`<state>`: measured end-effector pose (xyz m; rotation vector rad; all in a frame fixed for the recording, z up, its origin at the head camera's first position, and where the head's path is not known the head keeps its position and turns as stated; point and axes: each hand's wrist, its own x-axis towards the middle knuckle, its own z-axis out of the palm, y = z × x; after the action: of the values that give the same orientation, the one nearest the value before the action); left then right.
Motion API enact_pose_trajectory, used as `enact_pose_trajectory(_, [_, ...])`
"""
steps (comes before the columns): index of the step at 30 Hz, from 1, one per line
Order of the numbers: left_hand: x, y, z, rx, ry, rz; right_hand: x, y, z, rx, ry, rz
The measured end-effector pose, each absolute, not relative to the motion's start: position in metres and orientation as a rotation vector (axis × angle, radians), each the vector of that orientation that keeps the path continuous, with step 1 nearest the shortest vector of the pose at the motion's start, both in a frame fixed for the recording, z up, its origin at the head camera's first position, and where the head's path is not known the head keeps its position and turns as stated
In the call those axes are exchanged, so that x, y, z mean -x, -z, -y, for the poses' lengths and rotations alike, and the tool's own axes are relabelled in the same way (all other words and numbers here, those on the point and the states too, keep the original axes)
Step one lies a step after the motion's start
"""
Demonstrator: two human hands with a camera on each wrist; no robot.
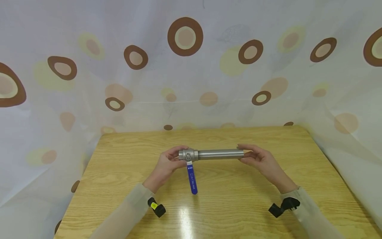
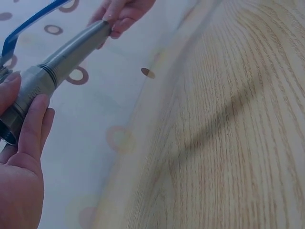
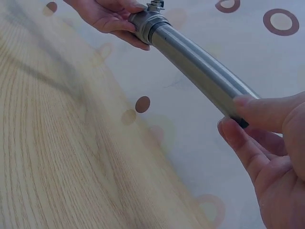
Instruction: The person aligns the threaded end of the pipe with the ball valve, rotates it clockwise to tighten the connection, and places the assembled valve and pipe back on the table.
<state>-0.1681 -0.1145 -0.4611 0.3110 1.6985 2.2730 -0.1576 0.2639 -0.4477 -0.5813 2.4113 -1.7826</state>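
Observation:
A metal ball valve (image 1: 188,155) with a blue lever handle (image 1: 192,179) is joined to a steel pipe (image 1: 221,154), held level above the table. My left hand (image 1: 165,166) grips the valve body between thumb and fingers at its left end. My right hand (image 1: 262,162) pinches the pipe's far right end. In the left wrist view, threads show where the pipe (image 2: 78,50) meets the valve (image 2: 35,86), whose open end faces down-left. The right wrist view shows thumb and fingers around the end of the pipe (image 3: 200,67).
The wooden table (image 1: 221,205) lies beneath both hands. A white sheet (image 1: 203,73) with brown, pink and yellow spots hangs behind it and along both sides. Black wrist devices sit on the left cuff (image 1: 143,192) and the right cuff (image 1: 301,199).

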Motion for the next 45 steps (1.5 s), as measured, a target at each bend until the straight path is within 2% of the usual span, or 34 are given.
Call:
enact_pose_trajectory(16, [0.1679,0.4580,0.1138,-0.311,-2.285,-1.693,0.1563,0.4449,-0.2623,0.553,1.850,-2.371])
enact_pose_trajectory(40, [0.1686,0.4600,0.1118,-0.290,-2.304,-1.654,0.1582,0.4412,-0.2625,0.444,1.709,-2.485])
enact_pose_trajectory(45, [0.1671,0.4578,0.1115,-0.296,-2.308,-1.643,0.1586,0.4425,-0.2630,0.488,1.767,-2.414])
